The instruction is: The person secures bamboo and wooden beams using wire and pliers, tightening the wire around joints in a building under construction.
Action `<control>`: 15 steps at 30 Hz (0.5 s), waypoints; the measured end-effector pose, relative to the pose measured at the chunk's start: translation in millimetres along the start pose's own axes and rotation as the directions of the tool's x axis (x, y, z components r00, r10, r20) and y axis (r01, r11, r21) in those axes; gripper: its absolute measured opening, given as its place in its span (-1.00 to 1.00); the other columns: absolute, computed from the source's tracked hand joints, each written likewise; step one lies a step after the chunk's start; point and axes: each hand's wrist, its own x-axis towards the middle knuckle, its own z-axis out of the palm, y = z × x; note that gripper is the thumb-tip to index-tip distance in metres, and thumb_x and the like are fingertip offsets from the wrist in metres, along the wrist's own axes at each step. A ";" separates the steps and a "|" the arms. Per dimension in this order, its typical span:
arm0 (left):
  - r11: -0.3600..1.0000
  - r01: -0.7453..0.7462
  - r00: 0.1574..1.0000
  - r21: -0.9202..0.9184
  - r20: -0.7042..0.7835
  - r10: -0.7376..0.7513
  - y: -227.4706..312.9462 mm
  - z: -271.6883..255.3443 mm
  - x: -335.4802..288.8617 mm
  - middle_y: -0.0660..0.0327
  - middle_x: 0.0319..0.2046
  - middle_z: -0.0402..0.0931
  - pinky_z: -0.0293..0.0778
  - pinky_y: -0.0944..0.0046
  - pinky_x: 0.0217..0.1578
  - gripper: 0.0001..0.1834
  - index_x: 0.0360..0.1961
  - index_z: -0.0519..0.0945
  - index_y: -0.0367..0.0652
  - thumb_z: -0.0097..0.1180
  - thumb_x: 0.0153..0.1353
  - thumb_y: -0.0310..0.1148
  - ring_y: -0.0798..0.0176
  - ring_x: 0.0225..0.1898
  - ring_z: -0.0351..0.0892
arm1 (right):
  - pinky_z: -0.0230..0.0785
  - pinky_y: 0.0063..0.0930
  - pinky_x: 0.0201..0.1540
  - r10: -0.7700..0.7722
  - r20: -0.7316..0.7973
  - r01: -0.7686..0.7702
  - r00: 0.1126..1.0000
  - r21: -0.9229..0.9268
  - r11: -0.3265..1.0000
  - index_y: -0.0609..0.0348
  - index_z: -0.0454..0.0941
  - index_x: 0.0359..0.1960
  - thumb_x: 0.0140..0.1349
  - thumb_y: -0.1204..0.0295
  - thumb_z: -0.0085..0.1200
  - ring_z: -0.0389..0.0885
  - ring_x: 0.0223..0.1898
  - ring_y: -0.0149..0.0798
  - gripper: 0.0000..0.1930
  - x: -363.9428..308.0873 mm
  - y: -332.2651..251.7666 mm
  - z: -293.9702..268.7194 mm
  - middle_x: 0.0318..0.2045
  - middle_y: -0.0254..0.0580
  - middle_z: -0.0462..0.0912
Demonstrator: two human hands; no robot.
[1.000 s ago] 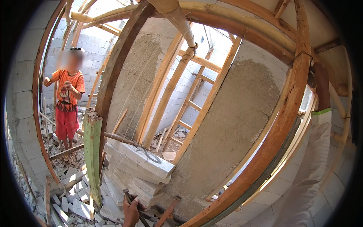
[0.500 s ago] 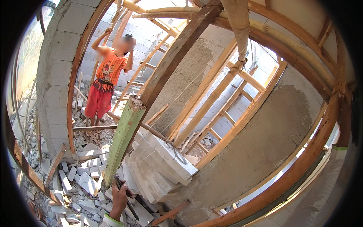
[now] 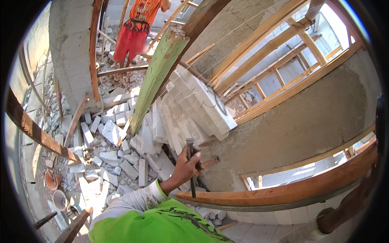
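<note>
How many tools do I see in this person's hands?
1: the dark tool in the left hand. The hand beyond the right forearm can't be made out; it may hide another.

Just ahead of the person's left hand (image 3: 188,167), a leaning stack of pale slabs (image 3: 198,107) blocks passage; the slanted green post (image 3: 159,73) obstructs farther left; a wooden beam (image 3: 279,195) bars the right; open air fronts the plastered wall (image 3: 304,117); more lies above the rubble (image 3: 111,162) leftward.
</note>
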 end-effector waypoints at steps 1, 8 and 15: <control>1.000 0.013 0.999 0.024 0.043 -0.014 -4.7 1.9 -5.7 0.22 -0.50 0.42 0.49 0.33 -0.55 -0.78 -0.06 0.30 -0.24 -0.04 0.39 -0.35 0.35 -0.57 0.53 | 0.38 -0.27 0.10 0.080 0.216 -0.116 0.973 0.161 0.980 0.47 0.44 0.13 0.26 0.33 0.14 0.56 0.05 -0.09 -0.51 -46.3 -31.9 25.6 0.01 0.12 0.60; 1.000 0.011 1.000 0.003 0.013 -0.011 -28.3 -14.5 -36.5 0.15 -0.33 0.50 0.50 0.28 -0.24 -0.65 -0.03 0.32 -0.24 0.02 0.39 -0.18 0.29 -0.30 0.57 | 0.34 -0.22 0.13 -0.114 0.986 -0.933 0.123 0.155 0.326 0.24 0.17 0.35 0.10 0.53 0.23 0.49 0.12 -0.03 -0.25 -320.1 -123.7 181.9 0.13 0.06 0.48; 0.610 -0.295 0.923 0.736 0.056 0.380 71.2 -81.4 27.6 -0.03 0.13 0.40 0.33 0.16 0.20 -0.29 0.18 0.35 -0.38 0.30 0.19 -0.09 0.11 0.18 0.42 | 0.31 -0.56 -0.37 0.227 0.970 -0.996 -0.082 -0.076 -0.036 0.26 0.35 0.09 0.17 0.49 0.11 0.43 -0.40 -0.46 -0.57 -381.1 -76.2 227.5 -0.31 -0.36 0.41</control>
